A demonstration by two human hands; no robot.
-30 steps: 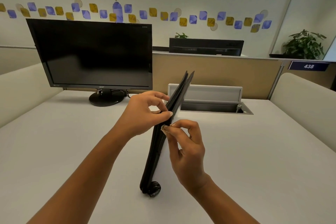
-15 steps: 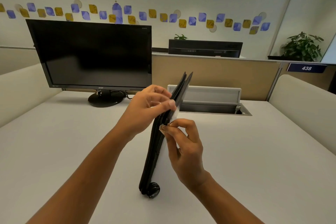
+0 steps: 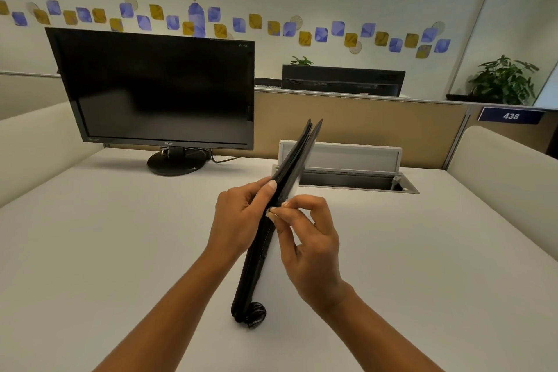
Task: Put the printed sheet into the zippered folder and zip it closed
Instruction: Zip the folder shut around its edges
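Standing on edge on the white desk (image 3: 90,251), in front and to the right of the black monitor (image 3: 157,90), the black zippered folder (image 3: 290,172) is clasped by the left hand (image 3: 238,220). The right hand (image 3: 311,244) pinches its zipper pull between fingertips (image 3: 276,214); the folder's far end gapes unzipped.

— Where does the view sit?
— One head-worn wide-angle camera, looking forward and down across the surface (image 3: 120,251), close above both forearms.
— How far does it see?
— To the monitor (image 3: 157,90) and back wall.
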